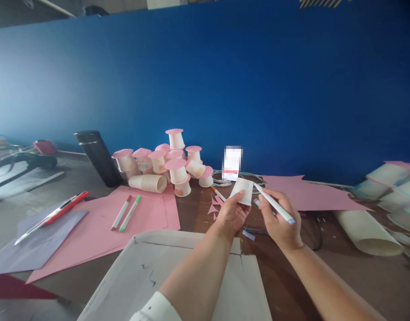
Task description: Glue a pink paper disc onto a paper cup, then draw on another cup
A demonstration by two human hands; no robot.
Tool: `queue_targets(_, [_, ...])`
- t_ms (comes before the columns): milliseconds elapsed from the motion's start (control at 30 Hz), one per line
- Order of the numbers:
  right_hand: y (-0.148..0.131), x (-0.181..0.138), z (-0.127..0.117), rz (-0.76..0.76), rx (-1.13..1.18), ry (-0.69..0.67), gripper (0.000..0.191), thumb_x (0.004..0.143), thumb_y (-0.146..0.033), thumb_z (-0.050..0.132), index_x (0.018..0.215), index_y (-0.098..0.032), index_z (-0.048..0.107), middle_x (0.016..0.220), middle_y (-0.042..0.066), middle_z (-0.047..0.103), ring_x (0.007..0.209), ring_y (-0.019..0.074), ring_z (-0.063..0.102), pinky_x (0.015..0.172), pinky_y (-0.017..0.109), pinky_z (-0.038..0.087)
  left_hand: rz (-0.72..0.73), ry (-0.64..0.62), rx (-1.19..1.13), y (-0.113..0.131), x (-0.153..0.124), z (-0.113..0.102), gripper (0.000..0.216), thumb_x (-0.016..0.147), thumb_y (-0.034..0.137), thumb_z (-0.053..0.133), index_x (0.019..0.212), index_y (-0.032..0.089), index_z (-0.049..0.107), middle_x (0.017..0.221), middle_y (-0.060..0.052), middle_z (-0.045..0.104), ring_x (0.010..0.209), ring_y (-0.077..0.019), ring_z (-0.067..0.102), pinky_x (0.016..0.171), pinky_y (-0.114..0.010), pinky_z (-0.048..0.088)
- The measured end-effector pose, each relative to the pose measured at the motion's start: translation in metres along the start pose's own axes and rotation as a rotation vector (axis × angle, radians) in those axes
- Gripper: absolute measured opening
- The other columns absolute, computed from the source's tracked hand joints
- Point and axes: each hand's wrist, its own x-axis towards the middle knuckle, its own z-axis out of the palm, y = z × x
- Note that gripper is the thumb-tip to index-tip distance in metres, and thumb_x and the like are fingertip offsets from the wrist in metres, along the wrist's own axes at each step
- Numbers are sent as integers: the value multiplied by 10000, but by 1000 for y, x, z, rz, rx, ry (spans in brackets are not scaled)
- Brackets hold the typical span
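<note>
A small white paper cup point(244, 191) is gripped in my left hand point(232, 215), its thumb lying across the near side. In my right hand point(281, 218) is a white marker pen point(275, 205) with a bluish end. The pen's tip points at the cup's right edge; whether it touches, I cannot tell. Just behind the cup stands a phone-like screen point(232, 162), partly blurred out. Pink paper scraps point(215, 203) lie left of the cup, and a small bluish cap-like piece point(248, 235) sits below it.
Pink-topped paper cups point(176, 170) are stacked at the back left, beside nested cups point(147, 183) and a black bottle point(98, 158). A red utility knife point(54, 214) and two markers point(130, 213) lie on pink sheets point(91, 236). White board point(124, 285) lies in front; a paper roll point(368, 232) is right.
</note>
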Motion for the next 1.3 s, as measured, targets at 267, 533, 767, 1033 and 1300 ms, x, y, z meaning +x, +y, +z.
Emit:
queue_targets(267, [1,-4,3,-26,-78,-29,235,851,-405,590,1019,-242,611,816,60,688,764,207,668,750,362,546,0,1,2,-1,1,-1,219,726,102,683,942,129,653,951,-59,683,795,-114,635,683,-196,502])
queue_targets(533, [1,-4,3,-52,-106,-14,224,855,-398,584,993,-224,611,826,67,696,762,203,672,722,332,550,13,9,11,-2,2,-1,246,722,106,679,961,148,645,1003,-49,674,835,-113,630,708,-198,488])
queue_targets(767, [1,-4,4,-190,-108,5,175,858,-310,593,992,-197,604,857,60,691,736,174,673,700,284,547,26,-13,48,-3,1,-1,253,704,127,690,950,153,642,936,-29,663,761,-93,600,637,-187,450])
queue_targets(1033, [2,-2,4,-240,-133,5,154,861,-289,587,988,-201,595,858,53,683,755,176,670,707,281,543,28,-24,50,-4,3,-3,276,704,145,708,971,152,638,944,-34,652,773,-97,593,654,-195,445])
queue_targets(1300, [4,-3,5,-241,-113,5,158,862,-261,587,1008,-202,588,854,51,675,748,172,667,717,279,544,-12,-65,100,-3,2,-8,343,719,221,710,1053,179,642,1087,-54,651,936,-152,600,786,-258,467])
